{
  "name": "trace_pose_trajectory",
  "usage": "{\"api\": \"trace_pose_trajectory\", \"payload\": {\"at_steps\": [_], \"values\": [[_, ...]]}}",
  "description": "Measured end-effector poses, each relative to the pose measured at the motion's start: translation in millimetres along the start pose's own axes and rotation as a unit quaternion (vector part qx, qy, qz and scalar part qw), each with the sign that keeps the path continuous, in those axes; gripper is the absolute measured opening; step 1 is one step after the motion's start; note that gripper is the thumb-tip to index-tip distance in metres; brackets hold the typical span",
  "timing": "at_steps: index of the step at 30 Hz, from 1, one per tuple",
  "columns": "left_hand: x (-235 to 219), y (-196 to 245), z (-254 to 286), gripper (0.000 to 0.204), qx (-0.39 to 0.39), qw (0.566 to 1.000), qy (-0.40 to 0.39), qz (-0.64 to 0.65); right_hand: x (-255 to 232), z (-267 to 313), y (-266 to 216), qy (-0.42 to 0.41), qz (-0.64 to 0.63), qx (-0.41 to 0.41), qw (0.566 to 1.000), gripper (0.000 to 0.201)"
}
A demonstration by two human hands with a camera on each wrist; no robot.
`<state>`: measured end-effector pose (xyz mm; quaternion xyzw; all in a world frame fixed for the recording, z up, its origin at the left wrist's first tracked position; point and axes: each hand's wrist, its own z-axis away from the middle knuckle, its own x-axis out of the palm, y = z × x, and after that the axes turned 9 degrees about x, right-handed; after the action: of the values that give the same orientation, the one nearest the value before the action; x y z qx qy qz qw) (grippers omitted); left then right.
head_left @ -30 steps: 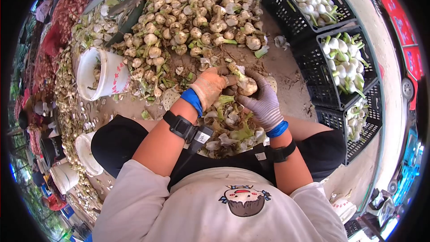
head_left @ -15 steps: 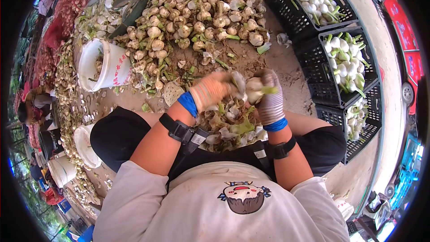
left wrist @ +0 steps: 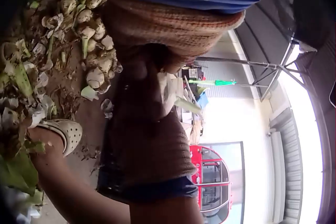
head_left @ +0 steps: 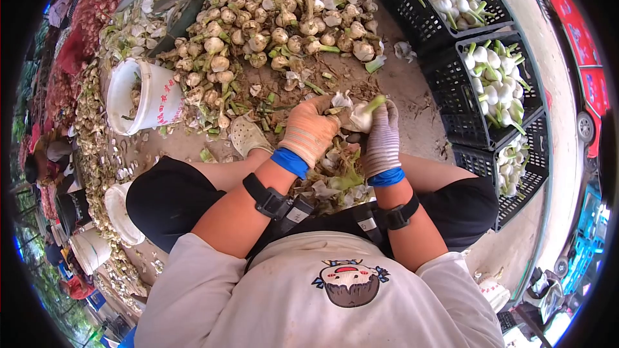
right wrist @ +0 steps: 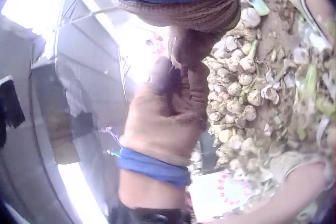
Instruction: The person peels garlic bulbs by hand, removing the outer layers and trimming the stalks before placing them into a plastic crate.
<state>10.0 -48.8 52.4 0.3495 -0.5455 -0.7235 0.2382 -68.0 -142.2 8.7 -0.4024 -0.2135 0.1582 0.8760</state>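
In the head view a white garlic bulb (head_left: 361, 117) with a short green stem is held between both gloved hands. The right hand (head_left: 383, 138) grips it from the right, fingers curled at its side. The left hand (head_left: 308, 130) pinches loose papery skin (head_left: 342, 100) at the bulb's left side. The left wrist view shows the pale stem (left wrist: 188, 105) between the two gloves. In the right wrist view the gloves nearly meet and hide the bulb. Leaves and peeled skins (head_left: 335, 183) lie below the hands, between the legs.
Unpeeled garlic (head_left: 277, 19) is heaped ahead. Black crates (head_left: 451, 100) holding white garlic line the right. A white bucket (head_left: 158, 100) stands left, with another bucket (head_left: 119, 209) nearer. A light clog (head_left: 248, 135) is by the left hand.
The bulb has gone from brownish and dirty to white, its stem now pointing up and right. The left hand pulled across it and is back beside it.
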Motion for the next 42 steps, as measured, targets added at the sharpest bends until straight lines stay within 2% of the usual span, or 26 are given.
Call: {"api": "trace_pose_trajectory", "payload": {"at_steps": [3,4,5,6,7,8,9,11,13,14,15,17,19,20,22,24,26,28,30,31,33,34,35,38,40,42], "values": [[-7,-2,-3,0.03,-0.111,0.991,0.017,0.072,-11,-3,-9,-0.103,-0.143,0.183,0.967,0.04],[-9,-26,-8,0.03,-0.111,0.991,0.017,0.07,-14,-3,-9,-0.103,-0.144,0.184,0.967,0.04],[-13,-57,-14,0.028,0.014,0.997,0.012,-0.073,-18,-4,-9,-0.197,-0.149,0.166,0.955,0.04],[-17,-76,-21,0.027,0.138,0.967,0.005,-0.213,-22,-4,-9,-0.288,-0.153,0.146,0.934,0.041],[-20,-80,-27,0.028,-0.05,0.979,0.106,0.165,-23,-1,-13,-0.284,-0.147,0.154,0.935,0.037],[-33,-127,-52,0.034,0.011,0.997,0.074,0.024,-20,3,-18,-0.284,-0.147,0.155,0.935,0.037],[-35,-114,-50,0.038,0.05,0.996,0.042,-0.057,-16,7,-24,-0.222,-0.046,0.112,0.967,0.034],[-38,-51,-33,0.042,0.086,0.987,0.01,-0.137,-9,4,-13,-0.094,0.072,0.031,0.993,0.029],[-32,16,-12,0.048,0.008,0.98,-0.162,-0.115,-7,0,-1,-0.1,0.096,-0.031,0.99,0.027],[-25,1,-12,0.046,0.054,0.959,-0.114,-0.253,-5,-1,2,-0.103,0.121,-0.093,0.983,0.026],[-23,-2,-12,0.044,0.06,0.96,-0.108,-0.25,-4,5,-4,-0.11,0.169,-0.108,0.973,0.027],[-17,-7,-10,0.043,0.066,0.961,-0.105,-0.246,-4,9,-8,-0.101,0.164,-0.064,0.979,0.027],[-8,-12,-8,0.021,0.141,0.94,-0.046,-0.306,-4,12,-9,-0.08,0.082,0.046,0.992,0.026],[-7,-16,-8,0.021,0.142,0.941,-0.045,-0.305,-5,10,-11,-0.08,0.083,0.045,0.992,0.026],[-8,-18,-9,0.02,0.078,0.983,-0.025,-0.166,-16,3,-14,-0.144,0.024,0.153,0.977,0.029],[-13,-18,-9,0.021,0.022,0.988,-0.048,-0.143,-24,-6,-6,-0.199,0.006,0.15,0.968,0.031],[-16,-17,-5,0.02,0.088,0.989,-0.066,-0.099,-14,-6,3,-0.125,0.125,-0.066,0.982,0.032],[-21,-17,-7,0.021,0.067,0.981,-0.082,-0.161,-8,4,-6,-0.13,0.207,-0.07,0.967,0.03],[-22,-16,-8,0.021,0.047,0.969,-0.102,-0.222,-11,1,-2,-0.148,0.374,-0.296,0.867,0.029],[-21,-14,-8,0.021,0.046,0.962,-0.109,-0.248,-11,2,-3,-0.148,0.374,-0.295,0.867,0.029],[-20,-17,-10,0.022,0.046,0.954,-0.116,-0.273,-7,7,-13,-0.146,0.191,-0.044,0.97,0.034],[-19,-22,-12,0.035,0.017,0.965,-0.104,-0.24,-6,8,-16,-0.14,0.091,0.085,0.982,0.037],[-19,-25,-14,0.05,-0.012,0.974,-0.091,-0.206,-6,8,-17,-0.139,0.092,0.085,0.982,0.037],[-21,-16,-9,0.043,0.032,0.98,-0.069,-0.186,-8,2,-15,-0.24,-0.064,0.133,0.959,0.059],[-23,-17,-12,0.041,0.039,0.973,-0.073,-0.214,-10,-2,-10,-0.235,-0.025,0.176,0.956,0.048],[-29,-21,-20,0.039,0.046,0.966,-0.075,-0.243,-10,11,-13,-0.222,0.166,-0.007,0.961,0.052]]}}
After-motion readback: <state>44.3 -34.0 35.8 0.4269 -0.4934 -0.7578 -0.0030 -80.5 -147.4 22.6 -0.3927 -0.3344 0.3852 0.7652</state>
